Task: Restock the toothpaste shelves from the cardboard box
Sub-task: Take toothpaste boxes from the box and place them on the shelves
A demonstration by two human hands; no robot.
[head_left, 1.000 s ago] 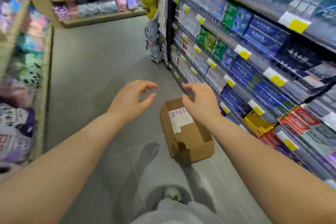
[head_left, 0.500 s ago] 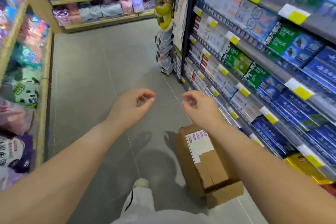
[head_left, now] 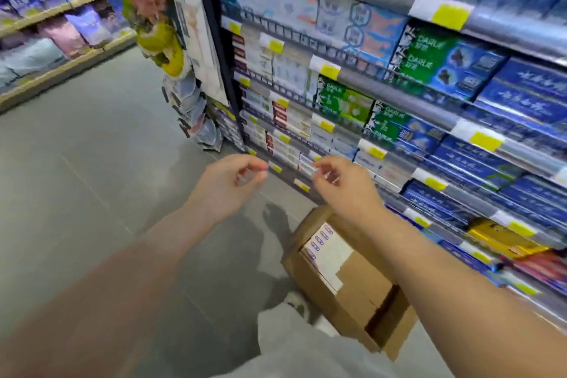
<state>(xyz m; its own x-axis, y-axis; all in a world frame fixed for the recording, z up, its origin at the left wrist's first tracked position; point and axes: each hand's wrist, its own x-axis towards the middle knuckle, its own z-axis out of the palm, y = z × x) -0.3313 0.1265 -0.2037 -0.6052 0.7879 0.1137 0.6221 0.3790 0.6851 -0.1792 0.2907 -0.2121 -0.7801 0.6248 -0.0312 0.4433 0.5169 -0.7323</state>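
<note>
Grey tiled floor (head_left: 92, 163), shop aisle. Brown cardboard box (head_left: 362, 294) on floor beside metal toothpaste shelves (head_left: 399, 95) (yellow tags (head_left: 451, 14)). Left hand (head_left: 227, 184), right hand (head_left: 346, 190): grip loose, half-curled, empty.

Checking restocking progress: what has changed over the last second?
The left hand and right hand rose from near the cardboard box toward the toothpaste shelves, as the view swung up to them. Nothing was taken hold of. The box stayed on the floor, and both hands stayed empty, fingers loosely curled.
</note>
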